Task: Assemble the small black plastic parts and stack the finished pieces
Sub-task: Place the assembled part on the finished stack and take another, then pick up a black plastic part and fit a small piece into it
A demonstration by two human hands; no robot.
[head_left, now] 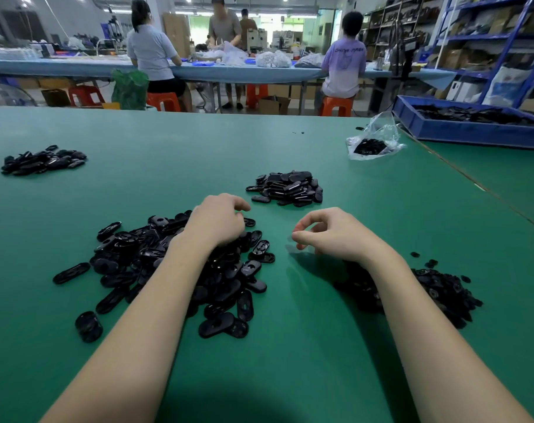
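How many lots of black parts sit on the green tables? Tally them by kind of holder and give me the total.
Loose heaps of black parts: 4
Clear plastic bag holding parts: 1
Blue crate holding parts: 1
Total: 6

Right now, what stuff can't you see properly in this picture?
Head view only:
- Left hand: its curled fingers hide whether it grips a part from the big pile.
- Right hand: fingertips look pinched, but anything between them is too small to tell.
- Right pile: partly hidden under the right forearm.
- Plastic bag: crinkled film blurs the black parts inside.
- Blue tray: cut off by the right edge.
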